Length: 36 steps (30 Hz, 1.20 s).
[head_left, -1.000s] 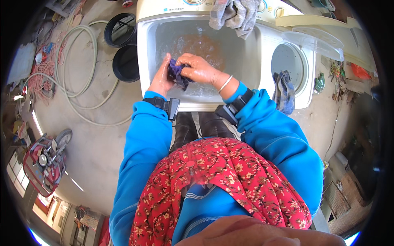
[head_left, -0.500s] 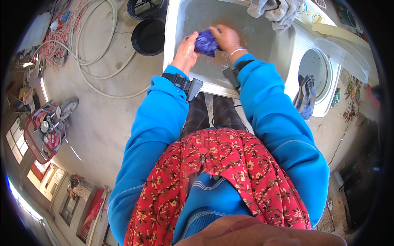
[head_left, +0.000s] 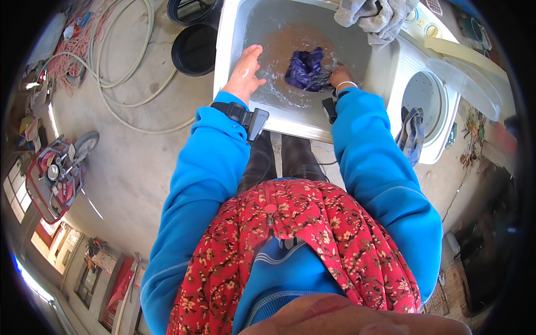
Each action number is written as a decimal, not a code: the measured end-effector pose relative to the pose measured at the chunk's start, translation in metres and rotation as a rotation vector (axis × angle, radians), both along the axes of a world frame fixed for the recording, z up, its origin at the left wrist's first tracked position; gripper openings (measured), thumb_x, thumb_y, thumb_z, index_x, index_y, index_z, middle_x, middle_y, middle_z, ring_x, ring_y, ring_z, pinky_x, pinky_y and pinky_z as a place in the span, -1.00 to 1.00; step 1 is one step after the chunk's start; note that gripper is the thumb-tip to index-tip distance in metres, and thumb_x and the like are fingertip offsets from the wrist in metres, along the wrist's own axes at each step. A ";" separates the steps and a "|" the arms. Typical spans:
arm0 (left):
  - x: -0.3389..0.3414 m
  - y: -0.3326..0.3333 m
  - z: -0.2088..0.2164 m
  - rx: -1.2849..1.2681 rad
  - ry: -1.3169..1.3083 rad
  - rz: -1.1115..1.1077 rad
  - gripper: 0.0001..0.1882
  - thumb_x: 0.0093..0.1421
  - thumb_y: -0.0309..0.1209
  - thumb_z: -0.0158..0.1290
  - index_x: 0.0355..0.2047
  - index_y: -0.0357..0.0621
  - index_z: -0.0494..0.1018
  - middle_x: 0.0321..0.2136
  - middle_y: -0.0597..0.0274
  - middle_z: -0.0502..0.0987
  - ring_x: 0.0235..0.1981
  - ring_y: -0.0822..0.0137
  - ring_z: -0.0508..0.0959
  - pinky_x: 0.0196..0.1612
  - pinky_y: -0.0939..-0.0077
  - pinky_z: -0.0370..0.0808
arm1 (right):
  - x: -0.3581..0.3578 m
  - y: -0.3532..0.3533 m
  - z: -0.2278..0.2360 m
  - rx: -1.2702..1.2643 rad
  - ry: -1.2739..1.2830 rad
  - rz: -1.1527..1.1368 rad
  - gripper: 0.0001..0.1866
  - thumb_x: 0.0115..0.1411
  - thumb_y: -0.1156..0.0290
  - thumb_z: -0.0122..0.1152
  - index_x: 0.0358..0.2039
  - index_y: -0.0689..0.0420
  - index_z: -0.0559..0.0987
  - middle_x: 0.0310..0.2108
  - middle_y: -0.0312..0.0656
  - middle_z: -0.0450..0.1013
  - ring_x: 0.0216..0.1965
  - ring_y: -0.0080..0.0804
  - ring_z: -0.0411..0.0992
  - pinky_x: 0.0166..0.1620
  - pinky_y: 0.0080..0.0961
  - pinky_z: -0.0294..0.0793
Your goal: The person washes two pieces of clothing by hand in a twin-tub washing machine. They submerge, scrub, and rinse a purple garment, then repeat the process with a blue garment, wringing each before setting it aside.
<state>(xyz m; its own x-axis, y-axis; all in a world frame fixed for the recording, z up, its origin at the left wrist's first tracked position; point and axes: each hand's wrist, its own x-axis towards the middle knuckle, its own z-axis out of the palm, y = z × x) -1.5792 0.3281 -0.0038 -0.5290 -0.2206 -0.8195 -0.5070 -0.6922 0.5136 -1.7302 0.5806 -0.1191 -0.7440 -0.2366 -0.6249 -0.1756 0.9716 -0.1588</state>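
A wet purple cloth [head_left: 305,69] lies spread in the brownish, splashing water of a white washing machine's wash tub [head_left: 359,53]. My right hand [head_left: 341,76] is at the cloth's right edge, fingers curled and partly hidden by motion and water; it seems to grip that edge. Over the tub's left side my left hand [head_left: 244,71] hangs with its fingers apart and nothing in it, away from the cloth.
A grey towel [head_left: 378,21] drapes over the tub's far right corner. Right of it, the round spin tub [head_left: 422,97] has a dark garment [head_left: 412,134] over its rim and a raised clear lid [head_left: 468,84]. Black buckets [head_left: 194,51] and a coiled hose [head_left: 134,100] are on the floor at left.
The purple cloth, earlier bunched between both hands, has dropped lower and opened out in the water. My left hand has let go and moved left; my right has moved right and nearer.
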 end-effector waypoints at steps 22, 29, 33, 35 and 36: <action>-0.002 0.007 -0.028 -0.153 0.312 0.208 -0.70 0.32 -0.29 -0.03 -0.05 -0.23 0.41 -0.17 0.12 0.54 -0.17 0.31 0.55 -0.08 0.36 0.51 | 0.080 -0.148 0.122 -0.792 0.307 0.105 -0.62 0.22 -0.02 0.06 -0.32 0.04 0.56 -0.35 0.00 0.54 -0.31 0.08 0.50 -0.24 -0.11 0.49; 0.003 0.017 0.005 -0.253 0.518 0.271 -0.69 0.18 -0.62 0.02 -0.04 -0.26 0.44 -0.14 0.20 0.54 -0.12 0.33 0.52 0.05 0.45 0.38 | 0.060 -0.074 0.150 -0.806 0.246 0.394 -0.71 0.23 0.11 0.16 -0.33 0.10 0.55 -0.33 -0.05 0.50 -0.31 -0.08 0.48 -0.22 -0.28 0.45; 0.019 0.023 0.041 -0.737 0.614 -0.003 -0.69 0.09 -0.67 0.00 -0.13 -0.25 0.50 -0.16 0.21 0.54 -0.15 0.30 0.54 -0.02 0.47 0.42 | 0.047 -0.040 0.178 -0.894 -0.142 0.097 -0.72 0.22 0.17 0.21 -0.27 0.15 0.56 -0.29 -0.22 0.52 -0.21 -0.34 0.46 -0.13 -0.43 0.45; 0.027 0.025 0.061 -1.123 0.696 -0.191 -0.70 0.04 -0.65 0.01 -0.20 -0.23 0.54 -0.18 0.18 0.55 -0.18 0.27 0.56 -0.08 0.49 0.45 | 0.038 -0.033 0.199 -1.053 -0.225 -0.137 -0.56 0.14 0.25 0.32 -0.01 0.16 0.49 -0.08 -0.21 0.46 -0.03 -0.43 0.40 -0.01 -0.45 0.43; 0.030 0.027 0.070 -1.147 0.717 -0.224 -0.70 -0.03 -0.64 0.04 -0.24 -0.19 0.56 -0.21 0.11 0.54 -0.18 0.16 0.57 -0.10 0.47 0.47 | 0.036 -0.034 0.210 -1.140 -0.189 -0.187 -0.47 0.10 0.26 0.36 0.06 0.16 0.46 -0.03 -0.15 0.45 0.00 -0.38 0.40 0.00 -0.43 0.44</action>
<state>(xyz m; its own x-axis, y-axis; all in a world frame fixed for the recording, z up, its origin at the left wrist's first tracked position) -1.5496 0.3548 0.0660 -0.8696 -0.4374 0.2290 0.0665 0.3559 0.9321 -1.6941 0.5467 0.0905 -0.7445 -0.6283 -0.2259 0.0742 0.2584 -0.9632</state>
